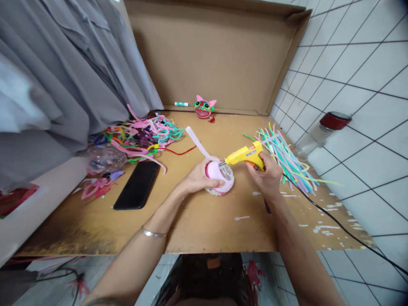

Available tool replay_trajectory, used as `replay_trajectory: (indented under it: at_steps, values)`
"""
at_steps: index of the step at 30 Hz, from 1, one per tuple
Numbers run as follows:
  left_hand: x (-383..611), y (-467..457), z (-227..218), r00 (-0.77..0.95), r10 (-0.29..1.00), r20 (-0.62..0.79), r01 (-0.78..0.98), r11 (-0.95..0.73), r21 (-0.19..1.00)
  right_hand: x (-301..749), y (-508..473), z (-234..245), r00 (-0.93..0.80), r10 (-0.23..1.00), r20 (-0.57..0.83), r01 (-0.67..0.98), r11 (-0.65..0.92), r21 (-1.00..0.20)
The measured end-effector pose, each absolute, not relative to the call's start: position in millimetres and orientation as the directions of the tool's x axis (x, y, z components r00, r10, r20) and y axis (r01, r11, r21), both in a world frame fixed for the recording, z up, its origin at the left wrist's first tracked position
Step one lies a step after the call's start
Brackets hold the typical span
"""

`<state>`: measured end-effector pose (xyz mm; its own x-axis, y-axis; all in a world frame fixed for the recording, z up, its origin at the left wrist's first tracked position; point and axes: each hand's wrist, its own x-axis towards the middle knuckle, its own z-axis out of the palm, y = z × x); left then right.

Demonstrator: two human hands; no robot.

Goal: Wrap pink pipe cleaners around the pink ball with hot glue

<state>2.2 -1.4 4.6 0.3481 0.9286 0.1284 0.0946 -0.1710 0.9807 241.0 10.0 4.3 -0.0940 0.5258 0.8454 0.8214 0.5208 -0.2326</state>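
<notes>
My left hand (204,177) is closed around a small round pink craft piece (225,185), wound with pink strips and whitish on its right side. A pale pink pipe cleaner (197,141) sticks up from it toward the upper left. In my right hand (266,176) is a yellow hot glue gun (244,154), its fingers wrapped round the handle. The gun's metal nozzle meets the top of the pink piece where the pipe cleaner joins it; whether glue is coming out is too small to see.
Loose pipe cleaners (287,155) lie at right; a tangled colourful pile (149,131) lies at left. A black phone (137,185) rests left of my hands. An animal-face craft (203,107) and a glue stick (181,104) are at the back. The gun's cord (331,219) trails right; a red-lidded jar (318,134) stands by the tiles.
</notes>
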Motion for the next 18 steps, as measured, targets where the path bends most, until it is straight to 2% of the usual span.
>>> replay_trajectory:
  at_steps: [7,18]
  values:
    - [1.5,-1.2,4.3,0.348,0.928,0.136,0.108,-0.183,0.977,242.0,11.7,4.4,-0.098,0.438,0.894,0.803,0.565,-0.189]
    - [2.3,-2.6,7.2,0.359,0.926,0.114,0.099,-0.159,0.982,241.0,12.2,2.6,-0.134,0.414,0.901,0.794,0.588,-0.152]
